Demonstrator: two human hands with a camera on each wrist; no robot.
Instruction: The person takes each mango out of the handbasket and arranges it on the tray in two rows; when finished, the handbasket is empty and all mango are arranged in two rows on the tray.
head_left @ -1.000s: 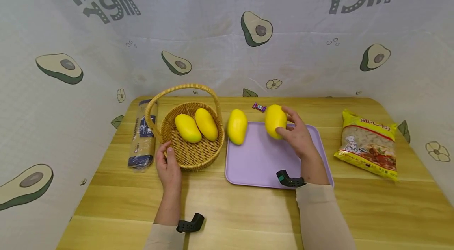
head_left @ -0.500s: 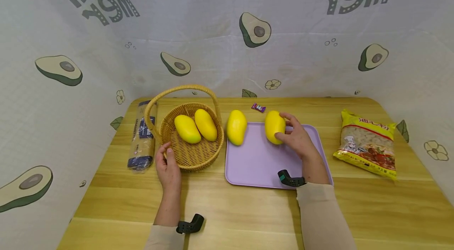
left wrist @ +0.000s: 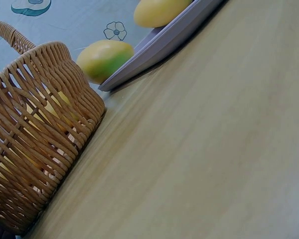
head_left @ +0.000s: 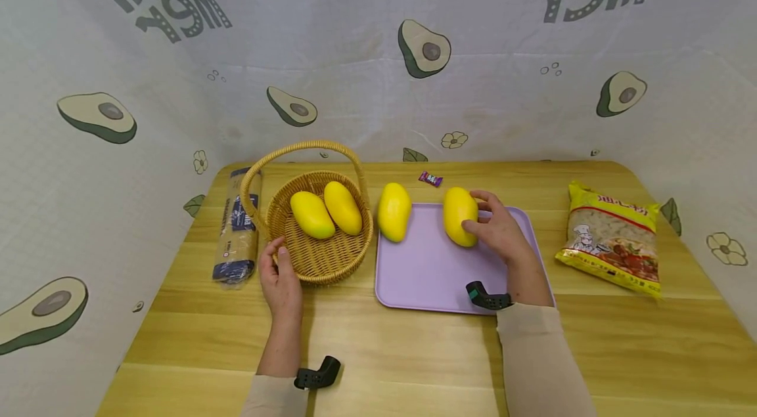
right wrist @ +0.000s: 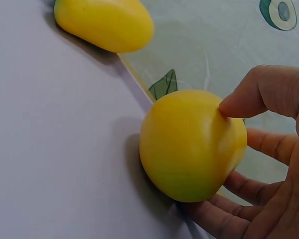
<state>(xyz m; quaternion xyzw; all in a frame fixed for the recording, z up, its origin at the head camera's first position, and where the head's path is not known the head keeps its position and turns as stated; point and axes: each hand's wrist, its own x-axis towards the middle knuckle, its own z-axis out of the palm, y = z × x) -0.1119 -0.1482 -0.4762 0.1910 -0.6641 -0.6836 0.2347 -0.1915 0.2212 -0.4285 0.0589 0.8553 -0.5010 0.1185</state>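
Note:
My right hand grips a yellow mango from its right side, the thumb on the near side and fingers beyond. This mango sits low over the back part of a lilac tray; in the right wrist view its shadow falls close beside it. Another mango lies at the tray's back left corner. To the left, a round wicker basket with a tall handle holds two mangoes. My left hand rests against the basket's front left side with relaxed fingers, mostly out of the left wrist view.
Left of the basket lies a clear-wrapped packet with dark blue bands. A small purple-wrapped sweet is behind the tray. On the right lies a yellow food bag. A patterned curtain hangs behind the wooden table.
My right hand has brought its mango down and nearer to me, toward the tray surface. The left hand, basket and other mangoes stay where they were.

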